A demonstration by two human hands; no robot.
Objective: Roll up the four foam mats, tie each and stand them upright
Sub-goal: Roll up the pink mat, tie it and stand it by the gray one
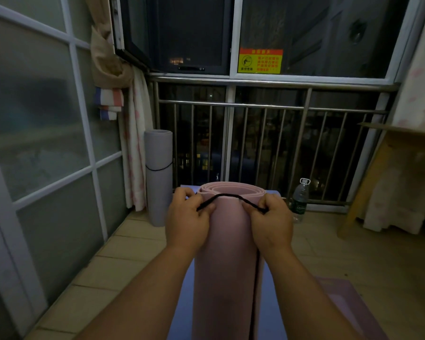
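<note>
I see the pink roll (227, 253) lying mid-scene on the blue mat (270, 303), my left hand (185, 222) and right hand (271, 223) each pinching the cord (227, 196) across its far end; the foam looks light and springy, so I'd cinch firmly there.

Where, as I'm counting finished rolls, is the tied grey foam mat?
Head view, left of centre: the grey rolled foam mat stands upright beside the pale floral curtain, before the metal railing, beyond the pink rolled foam mat.
</note>
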